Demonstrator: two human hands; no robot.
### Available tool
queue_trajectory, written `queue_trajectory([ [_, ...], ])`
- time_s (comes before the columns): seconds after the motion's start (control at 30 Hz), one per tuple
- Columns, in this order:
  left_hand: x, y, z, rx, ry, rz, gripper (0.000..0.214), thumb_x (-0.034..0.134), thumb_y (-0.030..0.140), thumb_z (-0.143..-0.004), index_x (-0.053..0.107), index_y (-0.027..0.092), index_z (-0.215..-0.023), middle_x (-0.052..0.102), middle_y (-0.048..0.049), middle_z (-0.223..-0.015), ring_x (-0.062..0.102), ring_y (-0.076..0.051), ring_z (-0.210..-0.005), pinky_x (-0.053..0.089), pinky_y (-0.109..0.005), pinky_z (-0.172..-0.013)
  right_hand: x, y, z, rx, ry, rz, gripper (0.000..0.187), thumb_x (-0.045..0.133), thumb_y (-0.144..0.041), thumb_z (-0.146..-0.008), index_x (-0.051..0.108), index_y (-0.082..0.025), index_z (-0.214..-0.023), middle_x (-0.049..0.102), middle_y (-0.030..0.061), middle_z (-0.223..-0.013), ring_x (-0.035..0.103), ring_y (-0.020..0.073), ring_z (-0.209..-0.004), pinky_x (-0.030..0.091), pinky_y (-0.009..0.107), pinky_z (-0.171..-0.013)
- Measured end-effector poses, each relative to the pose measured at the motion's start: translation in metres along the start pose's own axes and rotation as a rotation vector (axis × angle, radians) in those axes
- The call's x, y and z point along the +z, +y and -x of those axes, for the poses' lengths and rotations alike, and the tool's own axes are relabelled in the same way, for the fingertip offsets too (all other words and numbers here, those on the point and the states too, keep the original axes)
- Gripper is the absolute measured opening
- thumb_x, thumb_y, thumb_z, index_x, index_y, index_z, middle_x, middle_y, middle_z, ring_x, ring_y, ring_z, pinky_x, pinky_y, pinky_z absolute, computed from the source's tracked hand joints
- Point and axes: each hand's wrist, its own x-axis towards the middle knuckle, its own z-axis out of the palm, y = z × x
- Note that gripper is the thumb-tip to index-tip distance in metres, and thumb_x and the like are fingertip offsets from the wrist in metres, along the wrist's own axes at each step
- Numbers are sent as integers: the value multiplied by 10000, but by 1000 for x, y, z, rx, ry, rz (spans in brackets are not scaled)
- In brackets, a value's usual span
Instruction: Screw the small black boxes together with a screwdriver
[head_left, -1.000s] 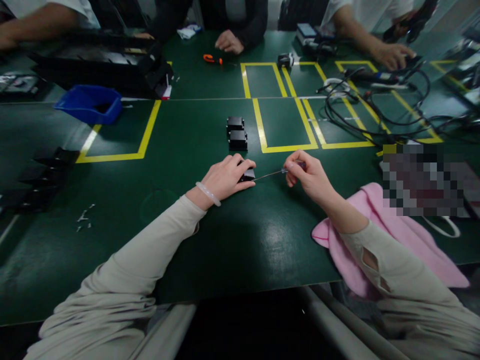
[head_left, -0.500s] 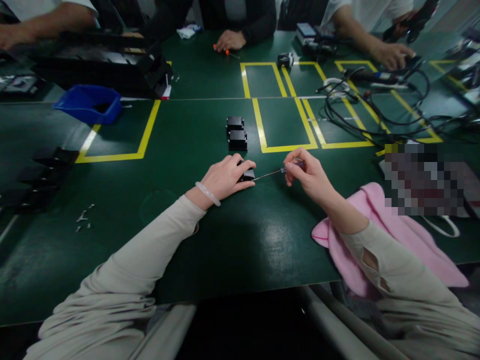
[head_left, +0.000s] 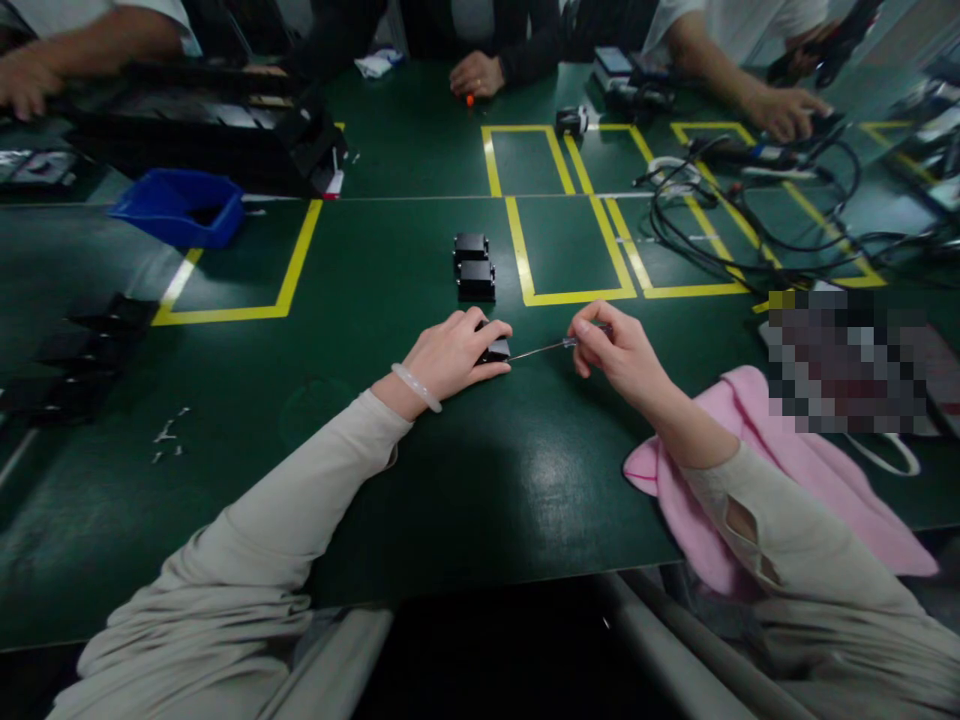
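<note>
My left hand (head_left: 454, 355) holds a small black box-like part (head_left: 496, 350) down on the green table (head_left: 480, 480), and its fingers hide much of it. In my right hand (head_left: 609, 345) is a screwdriver (head_left: 541, 349), gripped by its handle, which the fingers mostly cover. Its thin shaft points left, and the tip meets the right side of the black part near my left thumb. Just beyond my left hand, two similar black parts (head_left: 475, 276) stand one behind the other.
Small screws (head_left: 171, 430) lie at left, near more black parts (head_left: 82, 350) and a blue bin (head_left: 180, 205). A pink cloth (head_left: 750, 430) lies under my right forearm. Black cables (head_left: 750, 220) spread at far right. Across the table, a co-worker's hand (head_left: 478, 75) rests by something orange.
My right hand has turned slightly on the screwdriver handle, while my left hand keeps its place. Across the table, the co-worker's hand has shifted right and upward with the orange item.
</note>
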Motion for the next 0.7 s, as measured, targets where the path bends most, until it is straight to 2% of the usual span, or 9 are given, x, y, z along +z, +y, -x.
queue_trajectory([
  [0.17,0,0,0,1,0,1,462,606,484,-993,540,247,-1384,586,-108,-1250,594,-274,-1124,505,-335,-794,0,0,-1,-32,11,-42,302,706,-472,-935,519,-235,-917,522,-95,-562,558,93,-463,432,255,-494],
  [0.33,1,0,0,4,7,7,456,605,479,-995,537,246,-1381,588,-107,-1244,593,-271,-1116,501,-327,-778,0,1,-1,-10,18,-11,344,633,-527,-971,548,-221,-840,403,-110,-488,507,87,-409,369,253,-443],
  [0.53,2,-1,0,6,11,5,458,609,487,-992,541,245,-1374,592,-105,-1239,596,-272,-1117,500,-328,-779,0,2,-1,-27,9,-42,289,689,-478,-945,532,-236,-956,508,-104,-541,540,92,-450,420,255,-480],
  [0.7,2,-2,0,7,16,6,452,599,492,-997,538,252,-1375,589,-103,-1243,594,-270,-1122,499,-328,-780,1,3,-1,-13,17,-18,309,636,-498,-975,549,-225,-858,412,-112,-488,489,84,-408,379,254,-441],
])
